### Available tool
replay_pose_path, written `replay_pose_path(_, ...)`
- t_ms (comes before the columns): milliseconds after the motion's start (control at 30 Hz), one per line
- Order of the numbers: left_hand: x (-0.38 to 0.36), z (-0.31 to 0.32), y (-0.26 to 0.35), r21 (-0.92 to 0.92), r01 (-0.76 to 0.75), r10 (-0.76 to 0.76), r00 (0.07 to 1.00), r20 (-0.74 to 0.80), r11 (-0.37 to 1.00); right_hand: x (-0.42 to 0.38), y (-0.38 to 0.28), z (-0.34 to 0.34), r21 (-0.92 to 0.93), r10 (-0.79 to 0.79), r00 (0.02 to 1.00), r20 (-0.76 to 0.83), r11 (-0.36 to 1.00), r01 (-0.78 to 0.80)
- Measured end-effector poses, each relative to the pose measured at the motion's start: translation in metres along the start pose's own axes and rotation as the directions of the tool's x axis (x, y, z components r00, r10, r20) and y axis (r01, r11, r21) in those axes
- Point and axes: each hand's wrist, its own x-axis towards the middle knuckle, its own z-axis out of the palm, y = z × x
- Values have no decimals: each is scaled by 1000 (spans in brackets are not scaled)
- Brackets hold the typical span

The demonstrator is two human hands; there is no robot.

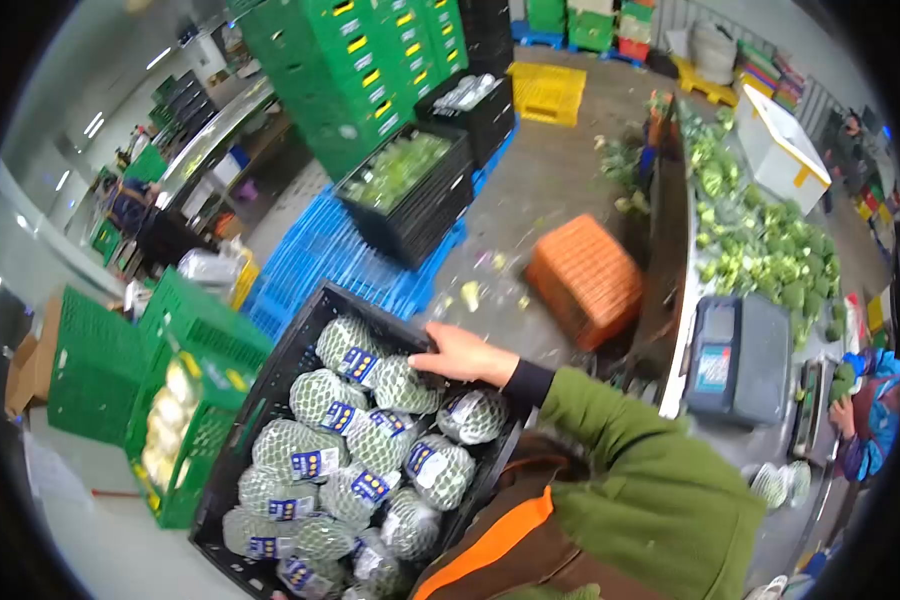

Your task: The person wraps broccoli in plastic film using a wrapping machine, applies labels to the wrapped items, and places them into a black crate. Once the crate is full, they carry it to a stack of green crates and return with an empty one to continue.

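Note:
A black plastic crate (232, 440) is tilted in front of my body. It holds several round, pale green vegetables in white net sleeves (382, 440) with blue labels; their exact kind is hard to make out. My right hand (467, 356) grips the crate's upper right rim, its thumb inside, close to a netted vegetable. At the bottom edge of the picture, a sliver of skin by the crate's lower end seems to be my left hand (279, 595); its fingers are cut off from view.
Black crate of greens (410, 225) stands on a blue pallet (315, 250) before stacked green crates (320, 90). Green crate of white vegetables (195, 480) is left. Orange basket (585, 280) lies on the floor. Right, a co-worker's hand (844, 415) holds broccoli beside a broccoli-covered table (682, 330).

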Motion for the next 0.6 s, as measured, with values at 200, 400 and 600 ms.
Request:
replay_pose_path(200, 124, -13, 52, 106, -311, 270, 919, 289, 944, -63, -31, 9, 130, 219, 959, -179, 972, -197)
replay_pose_path(400, 271, 29, 33, -70, -474, 457, 785, 419, 878, -100, -22, 57, 238, 255, 873, -416, 957, -166)
replay_pose_path(600, 299, 37, 52, -114, -504, 495, 737, 460, 856, -124, -30, 95, 283, 189, 811, -554, 959, -30)
